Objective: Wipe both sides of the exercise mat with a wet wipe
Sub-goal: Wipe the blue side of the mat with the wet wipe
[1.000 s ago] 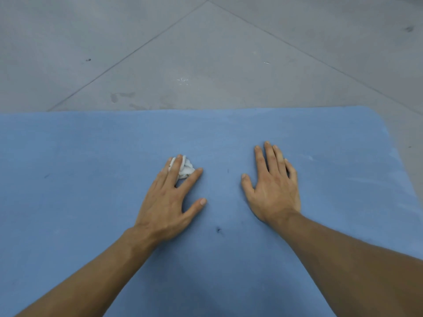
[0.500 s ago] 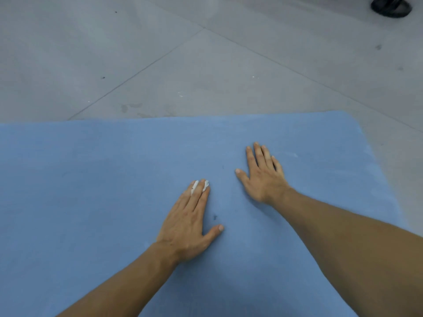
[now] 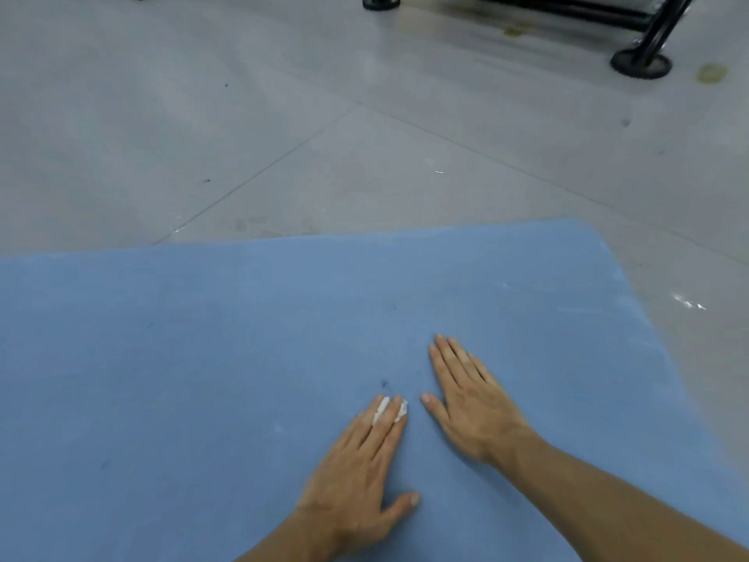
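Mat: the blue exercise mat (image 3: 162, 358) lies flat on the grey floor (image 3: 283, 115). Its left stretch runs out of view, and its far edge and far right corner are in view.

Left hand (image 3: 356, 472): palm down on the mat, near the middle. The fingers are straight and held close together and the thumb is spread out to the side. It pinches nothing; the flat fingers press the wet wipe (image 3: 381, 411) down onto the mat. We see the wipe only as white slivers between the fingertips, the rest being hidden under the hand.

Dark speck (image 3: 384, 384): on the mat surface just beyond the left fingertips and not touched by them.

Right hand (image 3: 470, 403): just beside the left and slightly further out. It lies flat on the mat with fingers straight and thumb apart, holding nothing. We judge it a brace that keeps the mat from sliding.

Right of the mat: pale flecks (image 3: 689, 304) on the floor near the mat's right edge, and a black stand foot (image 3: 641, 66) well apart at the far right.

Progress (our judgement): we are wiping the upward face and it is not finished, since the speck sits ahead of the wipe and much of the face lies beyond reach. We cannot tell whether this is the first or the second face — the underside is hidden. If it is the first, the flip and a whole second pass remain.
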`<state>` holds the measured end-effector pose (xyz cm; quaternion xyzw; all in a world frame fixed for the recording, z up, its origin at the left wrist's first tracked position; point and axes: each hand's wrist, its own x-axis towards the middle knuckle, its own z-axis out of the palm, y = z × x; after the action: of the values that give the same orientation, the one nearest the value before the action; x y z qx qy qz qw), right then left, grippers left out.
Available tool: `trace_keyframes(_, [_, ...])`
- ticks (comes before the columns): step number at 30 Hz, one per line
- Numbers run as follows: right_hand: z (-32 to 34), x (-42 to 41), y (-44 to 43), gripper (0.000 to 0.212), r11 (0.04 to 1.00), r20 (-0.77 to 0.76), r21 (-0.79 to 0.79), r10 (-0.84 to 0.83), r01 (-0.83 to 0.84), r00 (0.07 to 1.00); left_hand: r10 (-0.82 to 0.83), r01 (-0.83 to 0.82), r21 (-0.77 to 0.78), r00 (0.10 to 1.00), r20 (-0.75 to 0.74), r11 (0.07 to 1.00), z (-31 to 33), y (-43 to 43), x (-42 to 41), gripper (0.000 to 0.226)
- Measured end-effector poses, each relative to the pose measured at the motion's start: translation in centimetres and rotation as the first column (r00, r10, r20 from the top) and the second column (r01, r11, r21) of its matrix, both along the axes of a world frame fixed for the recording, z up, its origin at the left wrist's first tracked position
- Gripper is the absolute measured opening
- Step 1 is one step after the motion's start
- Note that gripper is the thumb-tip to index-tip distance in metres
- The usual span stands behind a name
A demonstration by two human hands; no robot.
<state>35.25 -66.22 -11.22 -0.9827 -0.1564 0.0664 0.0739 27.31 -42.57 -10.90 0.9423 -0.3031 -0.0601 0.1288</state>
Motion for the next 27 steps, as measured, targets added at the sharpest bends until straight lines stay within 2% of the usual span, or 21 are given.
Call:
trace_keyframes(6, [-0.2, -4.8, 0.5, 0.070, 0.999, 0.108, -0.017, 0.029, -0.027, 0.994, -0.184, 0.168, 0.113, 0.971, 0.150, 0.979, -0.5, 1.1, -2.7, 0.084])
trace_keyframes(9, [-0.6, -6.8, 1.1, 0.071, 1.000, 0.105, 0.003, 0.009, -0.009, 0.994, -0.168, 0.156, 0.080, 0.970, 0.174, 0.985, -0.5, 2.1, -2.2, 0.080])
trace_keyframes(13, [-1.0, -7.6, 1.5, 0.073, 1.000, 0.121, 0.006, -0.023, 0.023, 0.992, 0.037, -0.037, -0.006, 0.991, 0.127, 0.999, -0.4, 5.0, -0.2, 0.075])
trace_keyframes(18, [-1.3, -7.8, 2.0, 0.071, 0.997, 0.127, -0.010, -0.077, 0.079, 0.989, 0.244, -0.246, 0.067, 0.969, 0.046, 0.967, 0.0, 10.6, 2.7, 0.075])
trace_keyframes(22, [-1.6, -7.8, 2.2, 0.070, 0.996, 0.133, -0.024, -0.086, 0.090, 0.987, 0.443, -0.442, 0.077, 0.897, 0.011, 0.894, -0.7, 14.1, 3.7, 0.090])
trace_keyframes(27, [-1.9, -7.8, 2.2, 0.070, 0.996, 0.162, -0.026, -0.085, 0.090, 0.983, 0.635, -0.635, -0.014, 0.772, -0.040, 0.772, -0.8, 14.4, 3.2, 0.102])
